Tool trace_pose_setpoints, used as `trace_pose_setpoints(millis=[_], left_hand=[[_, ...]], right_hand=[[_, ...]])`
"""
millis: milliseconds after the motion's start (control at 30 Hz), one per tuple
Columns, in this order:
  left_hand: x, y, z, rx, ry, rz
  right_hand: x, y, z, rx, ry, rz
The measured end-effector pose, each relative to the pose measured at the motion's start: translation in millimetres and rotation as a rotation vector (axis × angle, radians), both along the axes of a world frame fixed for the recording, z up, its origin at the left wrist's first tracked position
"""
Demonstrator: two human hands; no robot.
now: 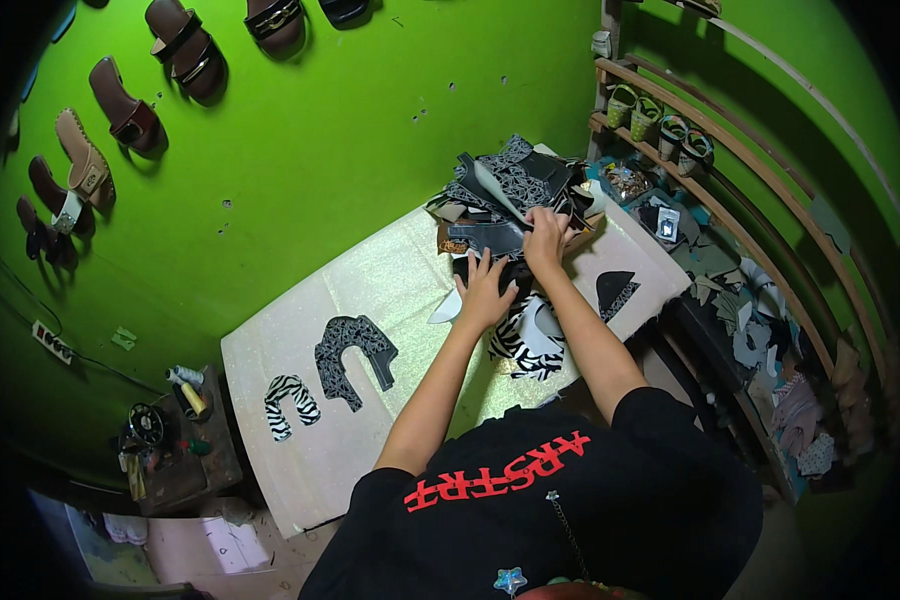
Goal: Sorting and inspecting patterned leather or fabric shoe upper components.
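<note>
Forearms are reaching up-frame from the lower centre. Left hand [484, 290] is lying flat, fingers spread, pressing a zebra-print piece [520, 335] on the glittery table [300, 440]. Right hand [548, 240], just beyond, is pinching into the pile of dark cut pieces [515, 185] directly above it.

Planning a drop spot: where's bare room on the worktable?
Free: the glittery worktable between the dark U-shaped cutout and the left hand, plus the near edge below the zebra cutout. Crowded: the far corner under the scrap pile, where the right hand rests.
</note>
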State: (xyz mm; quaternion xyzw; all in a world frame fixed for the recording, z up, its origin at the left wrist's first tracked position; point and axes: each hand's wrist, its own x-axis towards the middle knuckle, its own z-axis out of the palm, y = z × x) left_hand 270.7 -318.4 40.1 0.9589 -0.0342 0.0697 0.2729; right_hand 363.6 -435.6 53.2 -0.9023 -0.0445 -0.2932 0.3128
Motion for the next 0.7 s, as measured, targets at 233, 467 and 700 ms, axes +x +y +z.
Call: trace_pose_setpoints(millis=[233,467,700], left_hand=[[-14.1,18.5,24.0,-0.171,-0.274,0.272],[-33.9,71.5,47.9,-0.202,-0.555,0.436],[-72.0,133.4,37.4,-0.948,-0.587,0.459]], right_hand=[[-12.9,13.7,15.7,0.118,-0.378,0.33],[-41.1,57.3,68.3,0.512,-0.349,0.694],[-58.4,107.1,68.0,0.783,-0.101,0.883]])
